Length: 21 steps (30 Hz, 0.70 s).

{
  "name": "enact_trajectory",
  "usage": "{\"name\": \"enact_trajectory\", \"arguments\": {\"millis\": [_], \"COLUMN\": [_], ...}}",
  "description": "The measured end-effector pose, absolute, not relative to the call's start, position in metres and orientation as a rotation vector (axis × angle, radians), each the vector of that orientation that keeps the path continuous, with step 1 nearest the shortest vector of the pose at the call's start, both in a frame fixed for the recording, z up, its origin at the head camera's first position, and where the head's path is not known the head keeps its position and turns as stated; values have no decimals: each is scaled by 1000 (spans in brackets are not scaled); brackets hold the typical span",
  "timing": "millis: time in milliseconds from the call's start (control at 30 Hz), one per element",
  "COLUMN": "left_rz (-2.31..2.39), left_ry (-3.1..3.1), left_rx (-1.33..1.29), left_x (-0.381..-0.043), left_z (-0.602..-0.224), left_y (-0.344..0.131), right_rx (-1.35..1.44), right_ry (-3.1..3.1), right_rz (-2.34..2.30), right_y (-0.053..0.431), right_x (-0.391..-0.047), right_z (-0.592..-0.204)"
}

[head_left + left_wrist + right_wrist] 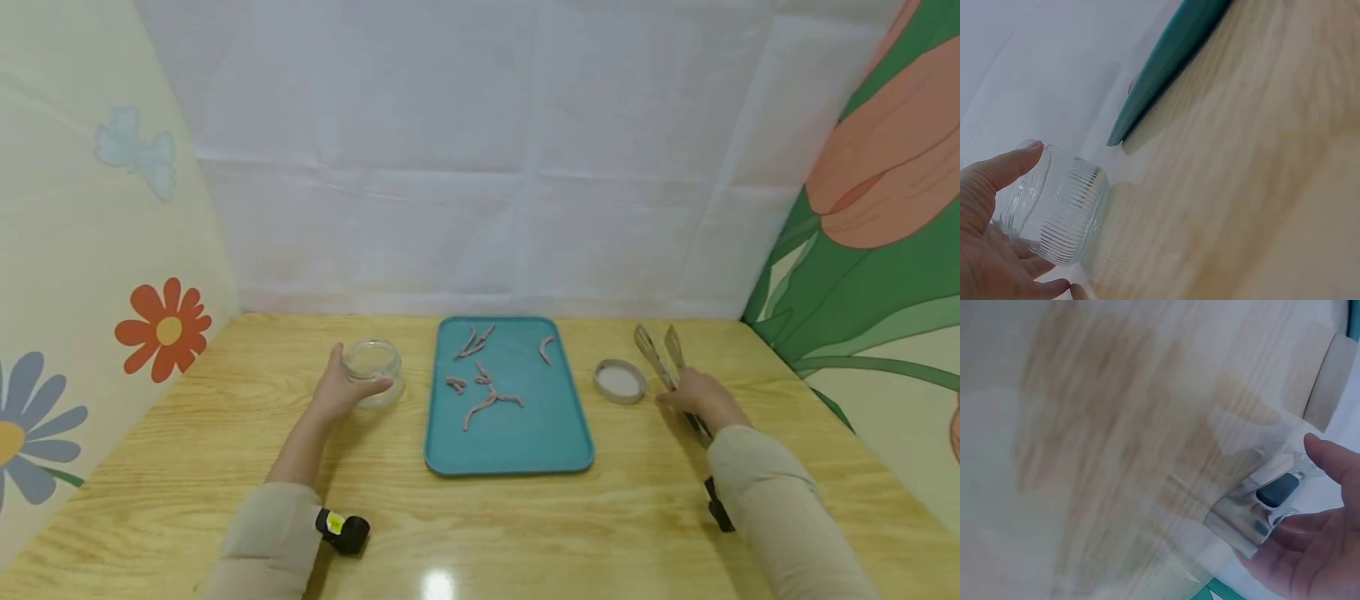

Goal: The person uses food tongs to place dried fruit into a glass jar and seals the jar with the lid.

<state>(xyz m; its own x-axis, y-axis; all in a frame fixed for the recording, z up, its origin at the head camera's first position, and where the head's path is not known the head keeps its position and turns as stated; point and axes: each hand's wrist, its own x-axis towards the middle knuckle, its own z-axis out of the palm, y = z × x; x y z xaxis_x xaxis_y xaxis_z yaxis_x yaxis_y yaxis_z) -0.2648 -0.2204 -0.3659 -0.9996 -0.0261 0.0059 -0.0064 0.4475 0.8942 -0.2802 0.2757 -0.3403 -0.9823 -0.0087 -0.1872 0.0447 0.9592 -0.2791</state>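
On the left, my left hand (pixel 333 396) holds a clear glass jar (pixel 382 392), thumb on the near side and fingers round the far side. In the left wrist view the jar (pixel 1072 212) shows ribbed walls, its base close to the tabletop. Over on the right, my right hand (pixel 701 396) grips metal tongs (pixel 654 354) whose two arms spread apart, pointing away from me. The right wrist view shows the tongs' metal end (pixel 1235 525) with a dark inset, between thumb and fingers.
Between the hands lies a blue tray (pixel 517 450) with several thin pinkish strips (pixel 480 410) scattered on it. A round lid (pixel 619 381) with a pale inside sits between tray and tongs. A white cloth wall (pixel 480 233) stands behind the wooden table (pixel 480 533).
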Motion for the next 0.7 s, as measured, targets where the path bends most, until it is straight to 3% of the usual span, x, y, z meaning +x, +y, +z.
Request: {"name": "enact_trajectory", "arguments": {"millis": [700], "left_rz": [-1774], "left_ry": [-2518], "left_rx": [4], "left_x": [-263], "left_z": [-372], "left_y": [-219], "right_rx": [145], "right_ry": [2932], "right_rz": [-385], "right_y": [280], "right_x": [-282], "right_z": [-346]}}
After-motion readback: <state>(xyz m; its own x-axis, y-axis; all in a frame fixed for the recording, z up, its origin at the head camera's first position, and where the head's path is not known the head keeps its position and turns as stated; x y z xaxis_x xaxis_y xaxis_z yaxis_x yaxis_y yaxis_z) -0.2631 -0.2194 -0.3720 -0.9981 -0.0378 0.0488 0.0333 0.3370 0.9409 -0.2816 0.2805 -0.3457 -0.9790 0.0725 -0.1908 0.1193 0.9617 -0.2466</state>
